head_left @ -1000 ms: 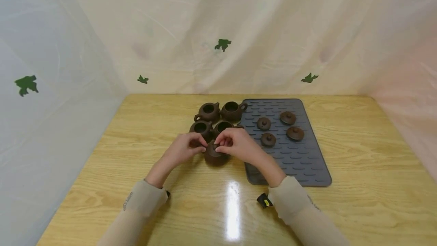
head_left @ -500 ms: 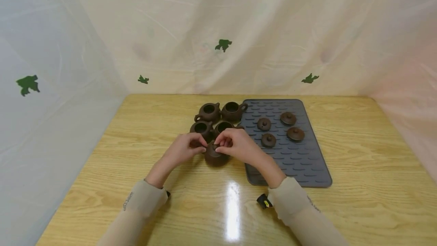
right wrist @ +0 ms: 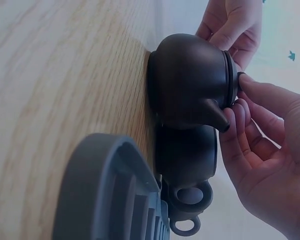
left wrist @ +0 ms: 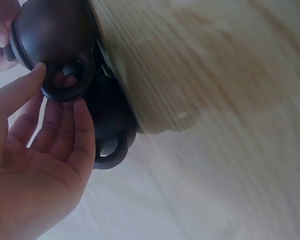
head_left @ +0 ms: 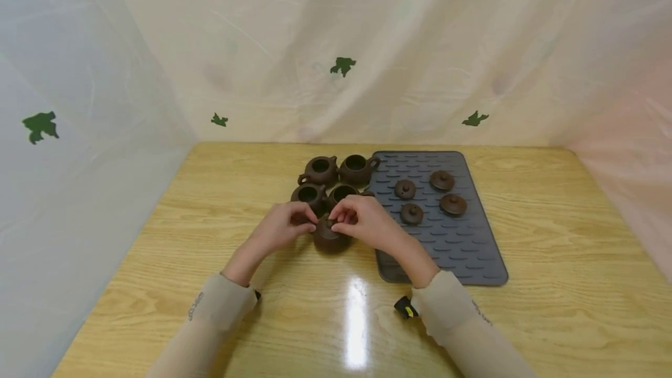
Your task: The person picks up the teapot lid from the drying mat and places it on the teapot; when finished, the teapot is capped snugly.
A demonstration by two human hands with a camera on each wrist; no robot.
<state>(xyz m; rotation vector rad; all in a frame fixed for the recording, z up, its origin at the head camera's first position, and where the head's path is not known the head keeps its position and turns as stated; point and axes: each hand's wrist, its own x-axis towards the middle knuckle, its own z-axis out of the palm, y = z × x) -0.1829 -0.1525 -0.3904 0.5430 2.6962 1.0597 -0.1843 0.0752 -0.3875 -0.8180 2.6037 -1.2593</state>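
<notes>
A dark brown clay teapot (head_left: 332,242) stands on the table between the two hands, its lid (right wrist: 232,80) sitting on its mouth. My left hand (head_left: 280,227) holds the teapot's loop handle (left wrist: 65,94), with the thumb on top and fingertips through and under the loop. With thumb and fingers, my right hand (head_left: 367,223) pinches the lid's knob (right wrist: 240,80). The spout (right wrist: 212,114) points toward the right-hand side, below the right fingers.
Several lidless brown teapots (head_left: 356,171) cluster just behind the held one. To the right, a dark grey ridged mat (head_left: 446,255) bears several loose lids (head_left: 454,205). A pale curtain (head_left: 262,74) with green leaf shapes hangs behind the wooden table (head_left: 210,191).
</notes>
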